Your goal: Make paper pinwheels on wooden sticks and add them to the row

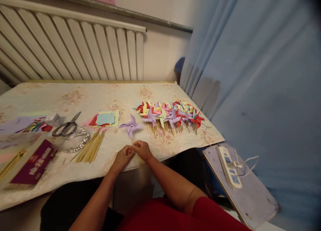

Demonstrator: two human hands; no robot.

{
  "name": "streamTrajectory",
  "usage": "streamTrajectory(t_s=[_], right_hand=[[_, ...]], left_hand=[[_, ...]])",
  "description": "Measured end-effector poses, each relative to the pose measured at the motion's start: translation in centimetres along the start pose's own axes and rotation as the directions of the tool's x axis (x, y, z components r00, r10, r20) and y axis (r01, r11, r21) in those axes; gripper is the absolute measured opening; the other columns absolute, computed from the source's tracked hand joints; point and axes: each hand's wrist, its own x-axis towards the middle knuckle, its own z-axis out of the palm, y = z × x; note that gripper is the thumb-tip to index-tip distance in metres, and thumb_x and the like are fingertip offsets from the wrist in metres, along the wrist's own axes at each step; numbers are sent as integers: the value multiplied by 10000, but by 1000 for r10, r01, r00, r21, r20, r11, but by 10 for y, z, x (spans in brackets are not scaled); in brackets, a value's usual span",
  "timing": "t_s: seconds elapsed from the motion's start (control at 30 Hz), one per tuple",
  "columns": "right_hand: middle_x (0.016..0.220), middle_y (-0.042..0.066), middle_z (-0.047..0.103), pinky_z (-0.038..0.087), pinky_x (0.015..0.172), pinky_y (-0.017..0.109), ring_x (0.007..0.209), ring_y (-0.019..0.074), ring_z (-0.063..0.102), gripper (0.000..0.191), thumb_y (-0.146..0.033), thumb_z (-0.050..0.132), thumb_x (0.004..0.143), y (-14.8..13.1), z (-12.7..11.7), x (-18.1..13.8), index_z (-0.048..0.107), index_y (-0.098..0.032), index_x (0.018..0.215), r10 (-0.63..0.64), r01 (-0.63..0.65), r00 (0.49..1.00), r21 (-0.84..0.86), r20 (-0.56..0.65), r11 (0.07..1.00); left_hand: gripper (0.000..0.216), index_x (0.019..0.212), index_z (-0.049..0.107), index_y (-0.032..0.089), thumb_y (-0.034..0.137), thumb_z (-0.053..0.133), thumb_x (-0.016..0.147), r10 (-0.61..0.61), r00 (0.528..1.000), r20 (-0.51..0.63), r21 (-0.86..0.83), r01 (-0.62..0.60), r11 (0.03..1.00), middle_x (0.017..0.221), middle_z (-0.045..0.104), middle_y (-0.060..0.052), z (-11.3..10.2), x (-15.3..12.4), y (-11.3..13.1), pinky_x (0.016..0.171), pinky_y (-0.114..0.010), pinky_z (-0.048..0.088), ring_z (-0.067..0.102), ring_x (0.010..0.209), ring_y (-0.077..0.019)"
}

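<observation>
A purple paper pinwheel (131, 126) on a thin wooden stick stands upright before me near the table's front edge. My left hand (124, 156) pinches its stick from the left, low down. From the other side my right hand (142, 150) has its fingers closed on the same stick, touching the left fingertips. Beyond, to the right, lies a crowd of finished pinwheels (173, 119) in red, purple, yellow and pink. Left of my hands are a bundle of bare sticks (90, 147) and a small stack of coloured paper squares (105, 119).
Scissors (65, 128) lie at the left by a clear dish (79, 140) with shiny small pieces around its rim. A plastic box with a maroon label (33, 162) holds more sticks. At the right, a power strip (229, 167) rests on a low board beside a blue curtain (263, 90).
</observation>
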Motion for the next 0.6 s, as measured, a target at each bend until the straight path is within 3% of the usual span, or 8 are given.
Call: streamTrajectory(t_s=[0.6], right_hand=[[616,-54,595,435,615,217,607,117,554,34,-220,606,695,-2,0,-2,631,-198,693,3,-3,1000,17,3,1000]], left_hand=[[209,827,576,199,363,587,699,40,999,4,13,-40,999,690,570,24,5,3,-14,637,-272,398,516,637,-153]])
